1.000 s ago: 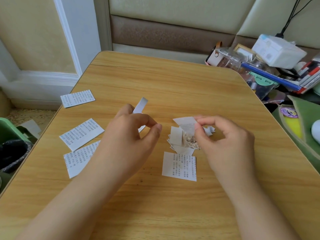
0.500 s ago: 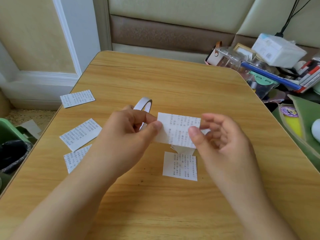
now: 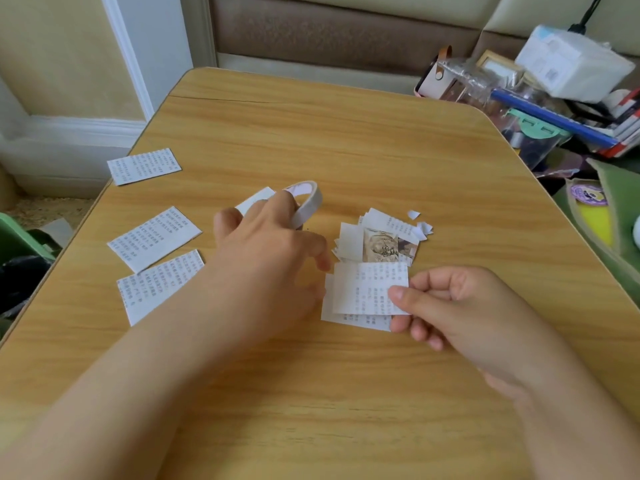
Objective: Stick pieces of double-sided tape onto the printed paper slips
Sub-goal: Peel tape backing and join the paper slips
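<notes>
Leftmost, three white rectangular paper slips printed with small text lie flat on the light wooden table: a far slip near the left edge, a middle slip nearer in, and a near slip just beside that one. Right of them the left hand hovers palm down over the table, with a white roll of double-sided tape ringed on one finger and a loose white end of it showing beyond the knuckles — the other fingers are spread and relaxed, their tips by the left edge of a held printed slip. That slip is pinched at its right edge between thumb and curled fingers of the right hand, just above another printed slip lying flat on the table. Just beyond sits a small heap of cut paper scraps, one with a brownish picture. At the far right, off the table, a clutter of boxes and plastic containers is piled up.
</notes>
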